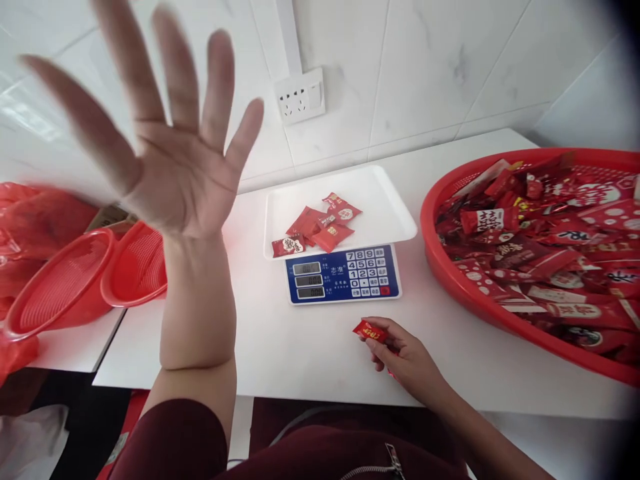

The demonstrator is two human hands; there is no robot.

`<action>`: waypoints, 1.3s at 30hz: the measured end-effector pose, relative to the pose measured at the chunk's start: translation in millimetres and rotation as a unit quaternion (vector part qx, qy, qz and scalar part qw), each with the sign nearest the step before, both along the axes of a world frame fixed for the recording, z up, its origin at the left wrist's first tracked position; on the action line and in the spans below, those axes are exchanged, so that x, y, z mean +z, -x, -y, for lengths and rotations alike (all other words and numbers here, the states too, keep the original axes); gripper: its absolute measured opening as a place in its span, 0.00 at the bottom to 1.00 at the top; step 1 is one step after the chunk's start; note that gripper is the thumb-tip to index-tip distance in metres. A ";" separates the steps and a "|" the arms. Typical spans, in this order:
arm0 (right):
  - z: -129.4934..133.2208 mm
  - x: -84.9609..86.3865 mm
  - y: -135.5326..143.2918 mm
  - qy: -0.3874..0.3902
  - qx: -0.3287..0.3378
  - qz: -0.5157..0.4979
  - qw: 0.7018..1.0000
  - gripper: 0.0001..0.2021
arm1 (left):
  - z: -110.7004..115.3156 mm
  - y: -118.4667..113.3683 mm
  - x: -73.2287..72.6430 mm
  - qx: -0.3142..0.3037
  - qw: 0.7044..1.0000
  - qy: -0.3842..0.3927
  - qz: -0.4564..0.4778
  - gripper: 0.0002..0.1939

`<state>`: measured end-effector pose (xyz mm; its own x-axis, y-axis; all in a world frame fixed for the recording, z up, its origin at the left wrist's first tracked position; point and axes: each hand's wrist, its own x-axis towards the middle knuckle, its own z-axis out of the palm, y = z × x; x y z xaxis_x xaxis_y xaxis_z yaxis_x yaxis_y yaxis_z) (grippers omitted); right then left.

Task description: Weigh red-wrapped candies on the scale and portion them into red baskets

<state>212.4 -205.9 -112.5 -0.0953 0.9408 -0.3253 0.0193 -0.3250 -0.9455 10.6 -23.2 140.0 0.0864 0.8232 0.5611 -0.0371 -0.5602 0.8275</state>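
Observation:
My left hand [187,170] is raised high in front of the wall, palm showing and fingers spread, with nothing in it. Low over the table, my right hand [400,353] grips a small red wrapped candy [369,331] between thumb and fingers; a bit more red shows beneath the hand, partly hidden. Beyond it stands a digital scale [343,275] with a blue keypad panel and small displays. On the scale's white tray [385,200] lies a loose group of red candy packets [333,235].
A large red basket [450,283] heaped with red-wrapped sweets [555,233] stands at the right. Red plastic baskets [65,283] and a red plastic bag [43,220] are at the left. A power socket [300,97] is on the tiled wall behind the white table [300,353].

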 end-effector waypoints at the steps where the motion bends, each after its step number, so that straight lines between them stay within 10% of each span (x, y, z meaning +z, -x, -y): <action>1: -0.3 0.2 -0.2 0.002 -0.001 -0.003 1.000 0.17 | -6.2 -0.5 -2.0 -0.044 0.999 0.003 -0.008 0.45; 13: -2.5 1.2 -4.0 -0.013 0.045 -0.021 0.999 0.15 | -11.5 -34.6 -68.6 -0.048 0.984 0.069 -0.157 0.18; 23: 0.6 -0.6 -7.1 -0.042 0.067 0.014 0.997 0.12 | 94.5 34.3 -177.1 0.146 0.964 0.199 -0.100 0.10; 28: 2.9 -2.5 -6.0 -0.061 0.021 0.029 0.997 0.15 | 139.5 41.1 -216.1 0.080 0.935 0.287 -0.194 0.10; 39: 7.8 -14.4 12.5 -0.074 -0.062 0.164 0.982 0.19 | 175.9 52.1 -258.7 -0.014 0.931 0.129 -0.342 0.11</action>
